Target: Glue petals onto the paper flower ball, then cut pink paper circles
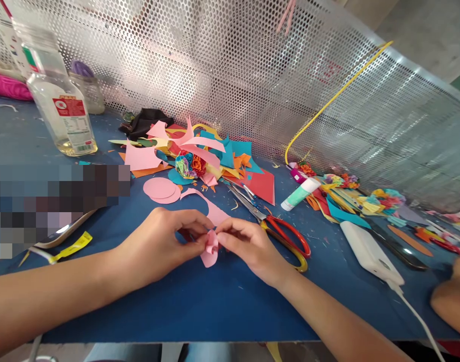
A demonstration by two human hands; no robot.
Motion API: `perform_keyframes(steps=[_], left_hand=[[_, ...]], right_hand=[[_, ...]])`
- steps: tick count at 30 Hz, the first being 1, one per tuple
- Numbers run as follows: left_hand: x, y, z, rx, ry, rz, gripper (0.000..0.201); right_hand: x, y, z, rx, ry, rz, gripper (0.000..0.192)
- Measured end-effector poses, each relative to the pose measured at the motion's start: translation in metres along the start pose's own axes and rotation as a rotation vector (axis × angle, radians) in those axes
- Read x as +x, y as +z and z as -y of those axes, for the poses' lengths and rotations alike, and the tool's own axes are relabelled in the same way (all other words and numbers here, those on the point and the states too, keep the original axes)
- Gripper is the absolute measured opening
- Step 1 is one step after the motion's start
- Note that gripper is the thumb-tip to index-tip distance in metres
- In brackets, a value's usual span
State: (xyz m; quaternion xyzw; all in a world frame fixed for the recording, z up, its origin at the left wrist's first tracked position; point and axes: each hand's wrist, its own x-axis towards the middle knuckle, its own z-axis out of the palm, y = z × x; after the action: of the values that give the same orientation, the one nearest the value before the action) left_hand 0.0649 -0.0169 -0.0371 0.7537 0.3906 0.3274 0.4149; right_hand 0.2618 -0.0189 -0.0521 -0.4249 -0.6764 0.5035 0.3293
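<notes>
A perforated metal screen is seen along the back, w/ a blue bench in front of it. A yellow cable is draped down the screen to the bench. At far left a clear plastic bottle w/ red label is stood upright, approx. a quarter full of pale liquid. A heap of coloured paper scraps is piled at centre back, w/ a multicoloured paper flower set at its front. Two pink paper discs are laid overlapping just left of the heap's front. Scissors w/ red and yellow handles are lain just right of the hands. A white power bank is placed at right, cable attached. A glue stick is lain on its side nr. the red paper.

The left hand and right hand are brought together at bench centre, low over the surface. A small curled pink paper piece is pinched between thumb and fingers of both hands, its lower lobe hung towards the bench. Another person's hand is seen at the far right edge.
</notes>
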Motion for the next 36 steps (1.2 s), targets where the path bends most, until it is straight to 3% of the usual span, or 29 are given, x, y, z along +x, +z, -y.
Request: perform_keyframes(steps=[4, 17, 21, 27, 36], left_hand=[[-0.002, 0.002, -0.001, 0.037, -0.021, 0.000, 0.013], [0.002, 0.001, 0.001, -0.124, -0.152, -0.001, 0.015], [0.000, 0.001, 0.002, -0.101, -0.102, 0.007, 0.015], [-0.003, 0.001, 0.004, 0.114, 0.059, -0.040, 0.013], [0.000, 0.003, 0.001, 0.028, 0.007, -0.025, 0.009]], right_hand=[[0.001, 0.003, -0.002, -0.091, -0.001, -0.006, 0.015], [-0.007, 0.005, 0.002, -0.320, -0.343, -0.092, 0.010], [-0.008, 0.008, 0.002, -0.343, -0.390, -0.102, 0.011], [-0.007, 0.011, 0.005, -0.383, -0.353, -0.190, 0.003], [-0.009, 0.012, 0.003, -0.440, -0.491, -0.191, 0.007]])
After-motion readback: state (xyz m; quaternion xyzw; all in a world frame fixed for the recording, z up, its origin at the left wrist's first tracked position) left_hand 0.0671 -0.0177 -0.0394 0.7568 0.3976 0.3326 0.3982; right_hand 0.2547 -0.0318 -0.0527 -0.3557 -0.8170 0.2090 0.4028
